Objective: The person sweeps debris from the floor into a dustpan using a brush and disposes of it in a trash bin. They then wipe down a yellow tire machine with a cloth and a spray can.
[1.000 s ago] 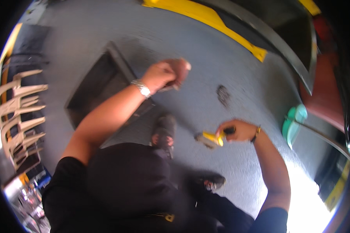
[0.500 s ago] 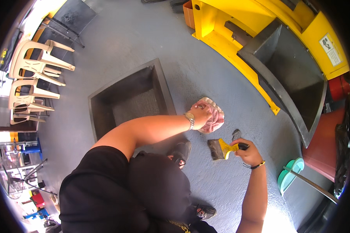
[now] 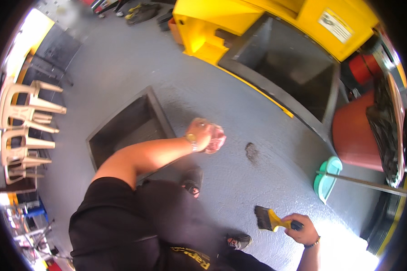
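My left hand (image 3: 199, 134) is closed around a bunched pink cloth (image 3: 217, 139) over the grey floor; whether the cloth touches the floor I cannot tell. Beside that forearm lies a black rectangular tub (image 3: 160, 110) with a raised rim. Lower right, my right hand (image 3: 304, 230) grips a wide flat brush (image 3: 274, 220) by its yellow and black handle. Its dark bristles point left, apart from anything else. A small patch of dark dirt (image 3: 251, 152) lies on the floor between the two hands, touched by neither.
A yellow machine frame (image 3: 202, 43) holds a second black tub (image 3: 239, 56) at the far right. Near it are a reddish bin (image 3: 355, 135) with a black bag and a green long-handled dustpan (image 3: 326, 180). Beige plastic chairs (image 3: 20, 115) line the left. My shoes (image 3: 238, 241) stand below.
My right hand has drawn the brush back toward me, away from the dirt patch. The cloth, spread flatter before, is now bunched in my left hand. The whole view has shifted.
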Tool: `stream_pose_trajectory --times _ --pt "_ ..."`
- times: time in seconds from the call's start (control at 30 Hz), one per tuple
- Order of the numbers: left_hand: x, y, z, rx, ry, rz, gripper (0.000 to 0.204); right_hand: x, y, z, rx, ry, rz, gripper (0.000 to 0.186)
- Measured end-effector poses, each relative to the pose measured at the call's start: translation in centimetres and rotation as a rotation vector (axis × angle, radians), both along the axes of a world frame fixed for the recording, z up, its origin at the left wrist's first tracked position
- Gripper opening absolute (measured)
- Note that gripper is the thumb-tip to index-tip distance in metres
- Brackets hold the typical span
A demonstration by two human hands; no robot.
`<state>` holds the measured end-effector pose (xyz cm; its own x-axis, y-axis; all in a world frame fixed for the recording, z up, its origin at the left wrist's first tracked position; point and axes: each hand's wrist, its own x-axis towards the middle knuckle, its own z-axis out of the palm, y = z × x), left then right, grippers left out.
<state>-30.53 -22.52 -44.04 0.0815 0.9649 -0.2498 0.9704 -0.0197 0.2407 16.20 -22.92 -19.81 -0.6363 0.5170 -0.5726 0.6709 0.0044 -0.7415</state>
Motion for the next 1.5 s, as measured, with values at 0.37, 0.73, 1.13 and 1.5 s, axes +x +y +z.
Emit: stream_pose_trajectory --times 0.37,0.73,1.13,1.5 --pt "15.2 3.9 13.8 -0.261 -0.090 -0.789 0.042 13.3 -9.5 1.2 0.329 -0.197 -0.637 0.022" --pt "52.9 20.2 24.2 0.205 -0.668 -0.427 0.094 16.9 -13.2 -5.6 -0.017 0.118 -0.826 0.028" --pt "45.0 15.8 26.1 -0.052 -0.832 -0.388 0.012 25.0 -16.7 -3.7 0.289 -0.111 -1.253 0.015" --pt "13.6 0.9 34.3 -0.133 -1.077 -0.206 0.016 26.6 -13.3 -6.1 0.634 -0.078 -1.004 0.021"
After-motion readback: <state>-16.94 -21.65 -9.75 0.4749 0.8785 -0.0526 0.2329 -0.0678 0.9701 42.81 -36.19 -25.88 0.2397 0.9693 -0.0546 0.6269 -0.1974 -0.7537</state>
